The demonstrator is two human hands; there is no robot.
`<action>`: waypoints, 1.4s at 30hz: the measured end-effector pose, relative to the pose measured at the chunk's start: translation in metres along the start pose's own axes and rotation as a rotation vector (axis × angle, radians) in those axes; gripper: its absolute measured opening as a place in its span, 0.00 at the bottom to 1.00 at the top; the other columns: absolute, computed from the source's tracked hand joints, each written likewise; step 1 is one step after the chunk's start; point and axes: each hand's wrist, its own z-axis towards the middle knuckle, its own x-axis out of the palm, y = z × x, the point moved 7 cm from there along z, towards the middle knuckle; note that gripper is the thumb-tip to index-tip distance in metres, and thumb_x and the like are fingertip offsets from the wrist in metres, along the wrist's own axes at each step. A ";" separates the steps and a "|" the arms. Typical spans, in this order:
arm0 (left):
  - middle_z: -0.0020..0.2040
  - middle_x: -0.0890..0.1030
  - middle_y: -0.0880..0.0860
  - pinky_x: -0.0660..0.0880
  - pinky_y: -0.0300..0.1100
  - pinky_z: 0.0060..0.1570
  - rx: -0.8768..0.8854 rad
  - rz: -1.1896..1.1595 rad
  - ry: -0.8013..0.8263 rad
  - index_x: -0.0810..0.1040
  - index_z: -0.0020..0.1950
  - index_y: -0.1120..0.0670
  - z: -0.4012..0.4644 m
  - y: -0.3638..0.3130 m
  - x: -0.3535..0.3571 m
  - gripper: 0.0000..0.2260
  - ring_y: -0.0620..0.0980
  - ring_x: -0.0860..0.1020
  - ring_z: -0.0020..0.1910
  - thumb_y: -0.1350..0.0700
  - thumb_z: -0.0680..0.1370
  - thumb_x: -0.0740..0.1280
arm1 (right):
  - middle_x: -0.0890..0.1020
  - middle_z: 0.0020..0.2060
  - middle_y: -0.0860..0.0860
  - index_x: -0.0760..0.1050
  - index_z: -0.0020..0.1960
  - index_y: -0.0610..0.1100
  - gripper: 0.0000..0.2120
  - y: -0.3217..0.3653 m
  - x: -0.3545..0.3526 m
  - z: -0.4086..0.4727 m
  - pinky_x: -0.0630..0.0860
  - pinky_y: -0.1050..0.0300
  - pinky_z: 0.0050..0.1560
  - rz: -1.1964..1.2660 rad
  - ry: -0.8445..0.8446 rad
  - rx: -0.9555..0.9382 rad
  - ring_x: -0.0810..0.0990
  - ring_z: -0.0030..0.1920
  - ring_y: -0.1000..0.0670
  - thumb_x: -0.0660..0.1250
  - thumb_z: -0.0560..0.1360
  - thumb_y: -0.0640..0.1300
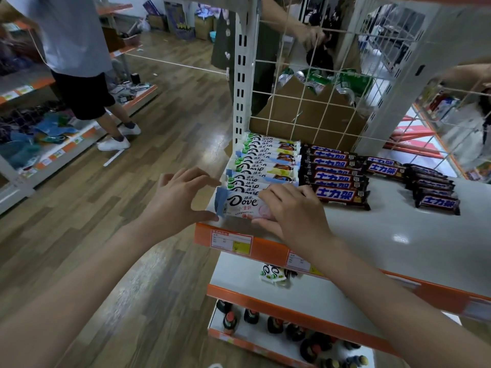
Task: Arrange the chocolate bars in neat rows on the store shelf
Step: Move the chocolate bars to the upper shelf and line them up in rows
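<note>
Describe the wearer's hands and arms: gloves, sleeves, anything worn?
Both are bare. The left hand and right hand have no gloves, and no rings or watch show. Both forearms are uncovered right to the frame edge, with no sleeve in view. No wristband, cable or marking shows on either arm.

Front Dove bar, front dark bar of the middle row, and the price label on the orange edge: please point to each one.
Front Dove bar [240, 204]: head view, on its white wrapper at the logo.
Front dark bar [341, 195]: head view, on its blue lettering.
Price label [231, 240]: head view, on its middle.
</note>
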 end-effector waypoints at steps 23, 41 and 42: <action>0.54 0.74 0.44 0.58 0.46 0.51 0.037 -0.030 -0.006 0.78 0.55 0.41 0.018 -0.004 0.012 0.18 0.48 0.73 0.55 0.46 0.67 0.75 | 0.80 0.42 0.50 0.77 0.47 0.46 0.18 0.002 0.015 0.009 0.72 0.55 0.39 0.064 -0.020 0.049 0.79 0.44 0.46 0.76 0.62 0.53; 0.61 0.73 0.47 0.56 0.45 0.50 0.070 0.055 -0.009 0.77 0.56 0.43 0.024 -0.046 0.013 0.20 0.50 0.69 0.63 0.45 0.66 0.75 | 0.80 0.42 0.49 0.78 0.47 0.46 0.21 -0.029 -0.013 -0.024 0.73 0.54 0.37 0.027 -0.021 0.088 0.79 0.41 0.46 0.79 0.59 0.53; 0.61 0.73 0.47 0.56 0.45 0.51 0.080 0.052 -0.007 0.77 0.57 0.43 0.025 -0.053 0.014 0.20 0.50 0.69 0.63 0.45 0.66 0.75 | 0.80 0.42 0.49 0.79 0.48 0.46 0.20 -0.034 -0.017 -0.029 0.72 0.54 0.37 0.023 -0.023 0.095 0.79 0.41 0.46 0.79 0.60 0.53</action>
